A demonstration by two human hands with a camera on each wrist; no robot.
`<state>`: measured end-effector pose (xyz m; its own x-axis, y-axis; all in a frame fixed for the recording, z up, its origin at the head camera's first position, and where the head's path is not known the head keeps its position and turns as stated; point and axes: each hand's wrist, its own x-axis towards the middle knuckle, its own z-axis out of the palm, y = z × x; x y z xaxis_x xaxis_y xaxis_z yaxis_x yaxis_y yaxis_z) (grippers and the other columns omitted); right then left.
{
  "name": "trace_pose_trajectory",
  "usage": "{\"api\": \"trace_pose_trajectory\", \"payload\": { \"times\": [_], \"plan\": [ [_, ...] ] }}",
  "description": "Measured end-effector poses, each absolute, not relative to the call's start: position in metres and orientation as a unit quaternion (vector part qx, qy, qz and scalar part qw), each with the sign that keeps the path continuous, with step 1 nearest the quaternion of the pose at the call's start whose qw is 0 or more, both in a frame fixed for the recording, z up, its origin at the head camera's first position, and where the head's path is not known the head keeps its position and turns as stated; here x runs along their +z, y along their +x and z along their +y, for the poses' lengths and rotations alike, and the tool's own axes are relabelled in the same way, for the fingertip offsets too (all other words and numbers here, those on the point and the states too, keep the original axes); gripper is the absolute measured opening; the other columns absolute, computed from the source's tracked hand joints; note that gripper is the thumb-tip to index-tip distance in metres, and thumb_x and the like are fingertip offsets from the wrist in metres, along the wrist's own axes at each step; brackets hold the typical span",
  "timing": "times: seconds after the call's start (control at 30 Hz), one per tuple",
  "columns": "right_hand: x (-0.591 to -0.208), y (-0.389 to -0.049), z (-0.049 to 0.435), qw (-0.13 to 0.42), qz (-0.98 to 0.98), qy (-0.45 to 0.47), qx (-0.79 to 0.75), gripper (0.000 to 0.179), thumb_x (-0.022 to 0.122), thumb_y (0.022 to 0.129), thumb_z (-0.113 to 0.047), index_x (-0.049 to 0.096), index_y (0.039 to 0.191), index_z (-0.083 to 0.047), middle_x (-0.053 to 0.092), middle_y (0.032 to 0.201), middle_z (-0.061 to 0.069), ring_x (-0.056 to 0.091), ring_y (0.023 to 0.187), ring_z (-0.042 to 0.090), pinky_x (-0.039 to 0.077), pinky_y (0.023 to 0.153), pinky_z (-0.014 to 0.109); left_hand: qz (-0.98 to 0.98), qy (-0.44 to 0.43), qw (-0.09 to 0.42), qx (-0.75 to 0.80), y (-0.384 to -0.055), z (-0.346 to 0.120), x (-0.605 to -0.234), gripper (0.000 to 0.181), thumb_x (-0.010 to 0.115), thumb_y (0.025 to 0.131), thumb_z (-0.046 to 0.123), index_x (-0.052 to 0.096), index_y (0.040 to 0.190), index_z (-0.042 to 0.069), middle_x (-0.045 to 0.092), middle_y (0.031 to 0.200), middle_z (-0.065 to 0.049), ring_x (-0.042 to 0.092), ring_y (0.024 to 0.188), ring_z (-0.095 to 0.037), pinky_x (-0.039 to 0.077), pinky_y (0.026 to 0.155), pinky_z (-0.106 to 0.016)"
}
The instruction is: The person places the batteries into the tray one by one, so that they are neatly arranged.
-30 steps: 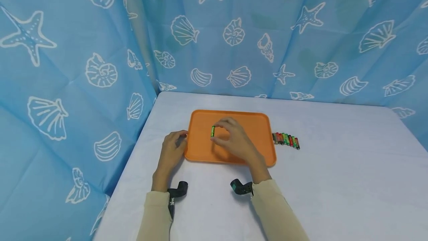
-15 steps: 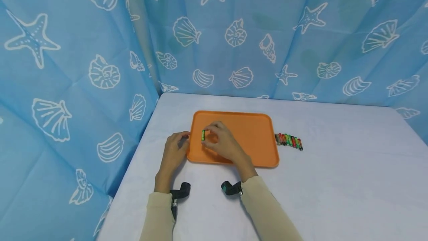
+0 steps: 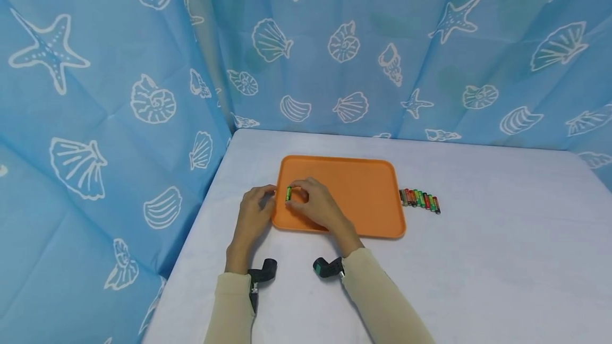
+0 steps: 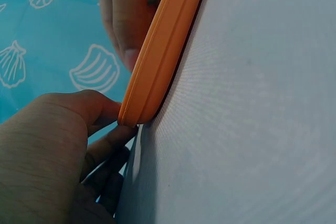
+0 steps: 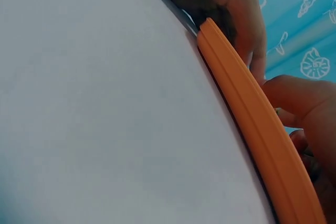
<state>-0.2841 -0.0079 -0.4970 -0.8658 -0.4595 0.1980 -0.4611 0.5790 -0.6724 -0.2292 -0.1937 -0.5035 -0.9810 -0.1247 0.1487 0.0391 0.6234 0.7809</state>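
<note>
Right hand reaches over the tray, pinching a battery end to end; left hand, loosely curved, touches the tray's left edge.

Soft light, dimmer wrist views

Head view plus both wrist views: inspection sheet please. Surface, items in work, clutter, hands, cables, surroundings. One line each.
Surface: white-covered table, orange tray on it.
Items in work: green battery over the tray's left part, contact with tray unclear; row of batteries, red, green and dark, just right of the tray.
Clutter: nothing seen.
Hands: left hand touches the tray's left rim; right hand pinches the green battery.
Cables: none identifiable; dark strip by the left sleeve too small to tell.
Surroundings: blue curtain with white shell and starfish prints, behind and left.
</note>
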Motion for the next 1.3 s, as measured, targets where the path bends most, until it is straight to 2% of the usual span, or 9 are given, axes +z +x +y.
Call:
{"api": "trace_pose_trajectory", "payload": {
  "times": [0.43, 0.67, 0.77, 1.03, 1.3],
  "plan": [
    [-0.504, -0.296, -0.024, 0.006, -0.896, 0.280, 0.345, 0.043, 0.078, 0.087, -0.038, 0.069, 0.122, -0.015, 0.046, 0.082, -0.001, 0.043, 0.075, 0.015, 0.034, 0.063, 0.027, -0.894, 0.014, 0.097, -0.438, -0.226, -0.191, -0.503, 0.031, 0.059, 0.101, 0.016, 0.063, 0.131, 0.010, 0.059, 0.130, -0.007, 0.044, 0.133, -0.027, 0.033, 0.113, -0.048],
    [-0.503, -0.298, -0.027, 0.022, -0.897, 0.295, 0.328, 0.035, 0.077, 0.088, -0.038, 0.068, 0.114, -0.016, 0.047, 0.079, -0.002, 0.043, 0.076, 0.015, 0.033, 0.068, 0.030, -0.894, 0.005, 0.110, -0.434, -0.228, -0.192, -0.502, 0.030, 0.059, 0.101, 0.016, 0.063, 0.130, 0.010, 0.060, 0.127, -0.007, 0.044, 0.132, -0.027, 0.033, 0.113, -0.048],
    [-0.502, -0.297, -0.027, 0.018, -0.897, 0.293, 0.331, 0.037, 0.077, 0.087, -0.039, 0.067, 0.114, -0.015, 0.048, 0.080, -0.002, 0.044, 0.079, 0.015, 0.034, 0.070, 0.031, -0.896, 0.007, 0.108, -0.431, -0.228, -0.193, -0.501, 0.030, 0.059, 0.101, 0.016, 0.063, 0.130, 0.010, 0.060, 0.128, -0.007, 0.044, 0.132, -0.027, 0.034, 0.113, -0.048],
    [-0.502, -0.287, -0.011, 0.001, -0.882, 0.268, 0.387, 0.041, 0.076, 0.091, -0.028, 0.065, 0.124, -0.006, 0.052, 0.092, -0.001, 0.049, 0.084, 0.015, 0.045, 0.074, 0.028, -0.898, 0.021, 0.093, -0.429, -0.227, -0.192, -0.500, 0.030, 0.058, 0.101, 0.017, 0.063, 0.131, 0.012, 0.059, 0.129, -0.006, 0.043, 0.133, -0.026, 0.032, 0.114, -0.047],
    [-0.483, -0.273, 0.015, 0.026, -0.874, 0.274, 0.401, 0.032, 0.073, 0.093, -0.019, 0.067, 0.121, -0.005, 0.055, 0.094, -0.001, 0.054, 0.084, 0.014, 0.050, 0.076, 0.027, -0.896, 0.018, 0.093, -0.433, -0.227, -0.192, -0.501, 0.030, 0.057, 0.102, 0.017, 0.062, 0.131, 0.012, 0.059, 0.129, -0.006, 0.043, 0.134, -0.027, 0.032, 0.114, -0.046]
  ]
}}
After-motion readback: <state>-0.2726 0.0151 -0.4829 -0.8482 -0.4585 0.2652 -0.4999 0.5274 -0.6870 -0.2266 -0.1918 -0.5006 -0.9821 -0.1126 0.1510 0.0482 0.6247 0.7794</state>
